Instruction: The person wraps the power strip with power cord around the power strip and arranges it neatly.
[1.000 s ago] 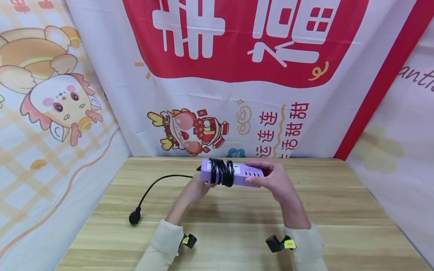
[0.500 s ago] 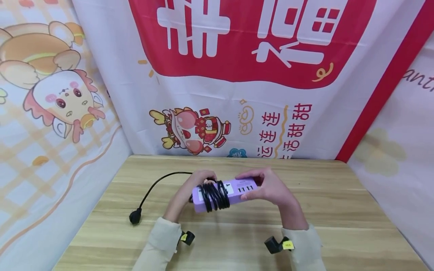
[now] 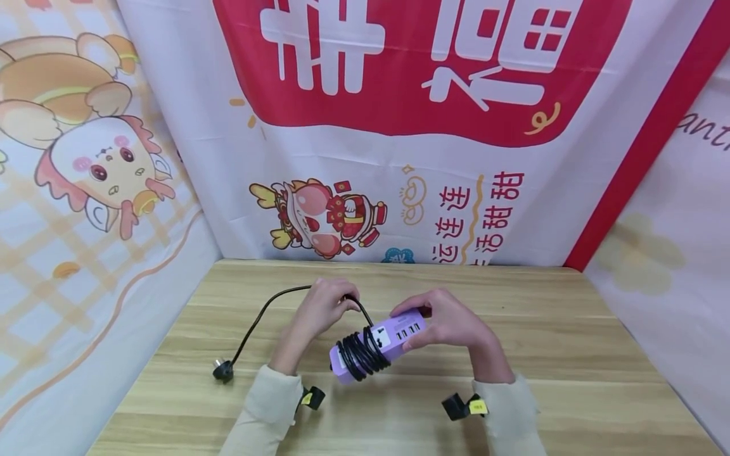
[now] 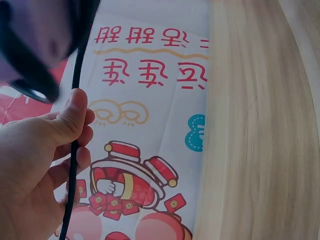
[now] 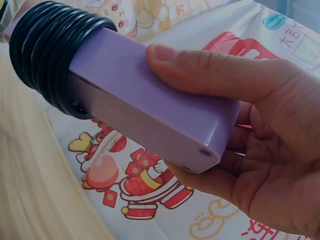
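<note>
A purple power strip point(image 3: 393, 337) with sockets and several USB ports is held tilted above the table. My right hand point(image 3: 453, 320) grips its right end, thumb on one side and fingers on the other, as the right wrist view shows on the strip point(image 5: 145, 95). Black cord coils point(image 3: 363, 354) wrap round its left half. My left hand point(image 3: 325, 307) pinches the loose cord beyond the strip; in the left wrist view the cord point(image 4: 73, 165) runs between thumb and curled fingers. From there the cord arcs left to a black plug point(image 3: 224, 370) near the table's left side.
The wooden table point(image 3: 570, 354) extends round both hands. A printed white and red cloth point(image 3: 393, 152) hangs at its back edge, and patterned cloths point(image 3: 102, 266) stand at either side. A small black camera sits on each wrist.
The power strip has come lower and nearer, its left end tipping down. My left hand has moved from behind the strip up and away, holding the cord. The plug has rolled, its prongs now showing.
</note>
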Available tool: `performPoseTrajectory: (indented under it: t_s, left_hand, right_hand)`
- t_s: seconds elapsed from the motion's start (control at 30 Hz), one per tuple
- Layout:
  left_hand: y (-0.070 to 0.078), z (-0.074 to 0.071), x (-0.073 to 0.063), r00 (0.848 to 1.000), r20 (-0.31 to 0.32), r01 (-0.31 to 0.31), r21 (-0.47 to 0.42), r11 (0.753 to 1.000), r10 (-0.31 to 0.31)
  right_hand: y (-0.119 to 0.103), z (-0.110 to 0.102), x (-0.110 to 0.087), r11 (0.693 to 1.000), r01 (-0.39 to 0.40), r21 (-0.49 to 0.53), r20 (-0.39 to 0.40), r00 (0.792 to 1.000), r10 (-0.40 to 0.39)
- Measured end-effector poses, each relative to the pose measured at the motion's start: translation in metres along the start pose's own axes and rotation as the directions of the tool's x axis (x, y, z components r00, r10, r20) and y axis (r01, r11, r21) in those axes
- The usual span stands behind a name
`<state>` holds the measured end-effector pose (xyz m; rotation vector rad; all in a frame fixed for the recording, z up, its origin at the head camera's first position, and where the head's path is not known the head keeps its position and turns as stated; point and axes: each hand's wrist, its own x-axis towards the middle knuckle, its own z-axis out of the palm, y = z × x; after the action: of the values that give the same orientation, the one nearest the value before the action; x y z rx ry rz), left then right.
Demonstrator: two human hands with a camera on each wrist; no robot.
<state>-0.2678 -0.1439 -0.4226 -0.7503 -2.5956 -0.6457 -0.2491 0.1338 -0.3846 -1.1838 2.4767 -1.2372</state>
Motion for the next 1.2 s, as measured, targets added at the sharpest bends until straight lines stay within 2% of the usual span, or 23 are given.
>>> performPoseTrajectory:
  t_s: [0.13, 0.27, 0.53, 0.73, 0.87, 1.0, 1.1, 1.2]
  left_hand:
    - [0.003, -0.002, 0.001, 1.0, -0.022, -0.012, 0.023, 1.0, 0.012]
    - [0.005, -0.002, -0.001, 0.997, -0.07, -0.021, 0.037, 0.999, 0.024]
    - [0.01, -0.001, 0.0, 0.985, -0.17, 0.008, -0.012, 1.0, -0.009]
    - [0.02, 0.001, 0.003, 0.981, -0.192, -0.025, -0.109, 0.994, 0.004]
    - [0.026, 0.002, 0.004, 0.981, -0.192, 0.004, -0.133, 0.991, -0.03]
    - [0.032, 0.003, 0.004, 0.985, -0.161, 0.044, -0.149, 0.988, -0.068]
    - [0.037, 0.004, 0.004, 0.991, -0.12, 0.037, -0.174, 0.984, -0.059]
    - [0.042, 0.005, 0.005, 0.995, -0.084, 0.034, -0.222, 0.974, -0.054]
  right_hand:
    - [-0.001, 0.001, 0.001, 0.999, -0.016, -0.04, -0.008, 1.0, 0.016]
    - [0.001, 0.005, 0.002, 0.995, -0.048, -0.083, -0.029, 0.999, 0.046]
    - [0.001, 0.015, 0.011, 0.973, -0.146, -0.18, -0.144, 0.982, 0.121]
    - [0.001, 0.02, 0.016, 0.937, -0.235, -0.257, -0.245, 0.954, 0.172]
    - [0.003, 0.023, 0.019, 0.925, -0.274, -0.263, -0.328, 0.927, 0.181]
    - [0.006, 0.024, 0.021, 0.917, -0.314, -0.246, -0.397, 0.896, 0.2]
    - [0.009, 0.025, 0.02, 0.905, -0.344, -0.249, -0.437, 0.874, 0.212]
    - [0.014, 0.025, 0.018, 0.895, -0.365, -0.256, -0.498, 0.844, 0.201]
